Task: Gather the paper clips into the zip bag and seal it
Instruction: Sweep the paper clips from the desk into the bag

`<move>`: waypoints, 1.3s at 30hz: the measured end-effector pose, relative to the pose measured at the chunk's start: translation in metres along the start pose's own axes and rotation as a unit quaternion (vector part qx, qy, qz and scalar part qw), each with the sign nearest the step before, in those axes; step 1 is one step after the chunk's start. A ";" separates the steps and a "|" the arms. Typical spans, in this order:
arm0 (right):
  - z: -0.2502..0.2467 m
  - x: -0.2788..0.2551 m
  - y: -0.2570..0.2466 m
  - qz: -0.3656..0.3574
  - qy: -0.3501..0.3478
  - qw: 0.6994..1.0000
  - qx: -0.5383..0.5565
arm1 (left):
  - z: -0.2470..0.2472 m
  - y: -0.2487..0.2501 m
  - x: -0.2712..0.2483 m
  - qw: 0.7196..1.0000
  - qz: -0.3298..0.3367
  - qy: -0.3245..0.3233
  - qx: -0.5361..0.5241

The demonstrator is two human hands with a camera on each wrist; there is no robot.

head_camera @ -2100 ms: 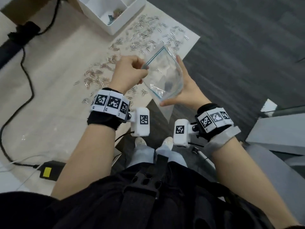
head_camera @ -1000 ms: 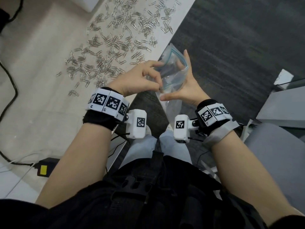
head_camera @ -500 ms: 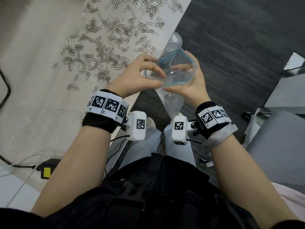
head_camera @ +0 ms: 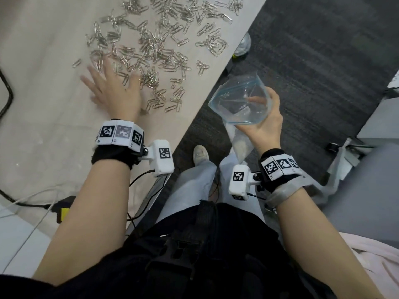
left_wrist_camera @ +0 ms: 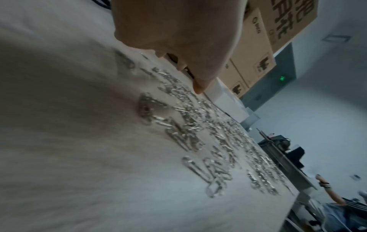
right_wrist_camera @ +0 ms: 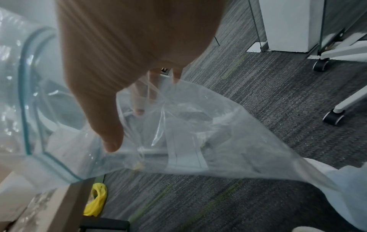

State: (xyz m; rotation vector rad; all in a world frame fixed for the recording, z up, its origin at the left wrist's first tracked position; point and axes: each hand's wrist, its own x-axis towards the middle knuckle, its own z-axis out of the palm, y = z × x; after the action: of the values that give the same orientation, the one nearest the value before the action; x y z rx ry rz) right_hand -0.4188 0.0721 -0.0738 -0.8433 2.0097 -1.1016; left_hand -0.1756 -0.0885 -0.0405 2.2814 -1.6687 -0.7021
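Observation:
Several silver paper clips (head_camera: 155,46) lie scattered across the beige table (head_camera: 43,130); the left wrist view shows the paper clips (left_wrist_camera: 198,138) up close. My left hand (head_camera: 112,87) lies on the table with fingers spread flat at the near left edge of the pile; the left hand (left_wrist_camera: 178,39) hovers low over the clips in its wrist view. My right hand (head_camera: 265,124) holds a clear zip bag (head_camera: 237,104) with a blue-green seal, mouth gaping, off the table's edge above the floor. In the right wrist view the fingers (right_wrist_camera: 139,94) curl round the zip bag (right_wrist_camera: 188,138).
The table's edge (head_camera: 207,87) runs diagonally between my hands. A black cable (head_camera: 6,98) and a power adapter (head_camera: 62,210) sit at the left. Cardboard boxes (left_wrist_camera: 258,47) and a white bin (left_wrist_camera: 228,100) stand past the clips. Chair castors (right_wrist_camera: 333,116) rest on the grey carpet.
My left hand has let go of the bag's mouth and moved left onto the table beside the clips. The right hand alone now holds the bag, its mouth wide.

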 end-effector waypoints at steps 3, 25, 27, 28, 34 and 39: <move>0.008 -0.004 0.009 -0.014 -0.009 0.999 -0.046 | 0.008 -0.016 -0.003 0.998 -0.034 -0.059 0.020; 0.048 0.004 0.020 -0.035 -0.092 0.988 -0.117 | 0.000 -0.033 -0.023 0.982 0.124 -0.085 -0.111; 0.047 0.004 0.020 -0.042 -0.093 0.987 -0.128 | 0.009 -0.025 -0.029 0.979 0.137 -0.074 -0.128; 0.047 0.004 0.020 -0.041 -0.094 0.986 -0.131 | 0.013 -0.021 -0.031 0.978 0.145 -0.078 -0.131; 0.046 0.007 0.019 -0.043 -0.096 0.984 -0.143 | 0.010 -0.002 -0.044 0.959 0.200 -0.093 -0.178; 0.042 0.006 0.019 -0.039 -0.099 0.983 -0.149 | -0.011 -0.004 -0.017 0.960 0.200 -0.181 0.070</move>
State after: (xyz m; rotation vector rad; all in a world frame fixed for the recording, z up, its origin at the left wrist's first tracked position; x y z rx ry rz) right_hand -0.3920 0.0567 -0.1090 -1.1450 2.0127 -0.7336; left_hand -0.1706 -0.0722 -0.0283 1.8805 -2.3235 -0.9681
